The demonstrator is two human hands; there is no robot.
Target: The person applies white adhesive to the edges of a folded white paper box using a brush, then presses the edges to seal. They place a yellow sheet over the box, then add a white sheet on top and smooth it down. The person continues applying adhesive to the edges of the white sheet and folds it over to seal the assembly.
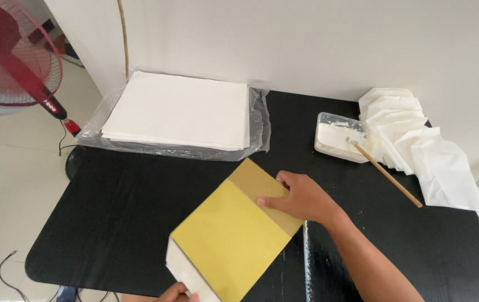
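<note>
While the right hand (302, 197) pressed flat, fingers extended, on the yellow sheet (233, 235) at the black bench's (127, 212) near edge, the left hand (177, 293) pinched its lower corner, apparently mid-fold, alignment needed next.

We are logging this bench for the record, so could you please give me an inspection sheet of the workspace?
Surface: black table, seam near front edge.
Job's things: yellow sheet over white paper.
Clutter: paper stack on plastic; paste tray with brush; folded white pieces.
Grippers: right hand pressing sheet; left hand at its near corner.
Cables: cord on floor.
Surroundings: red fan, white wall.
</note>
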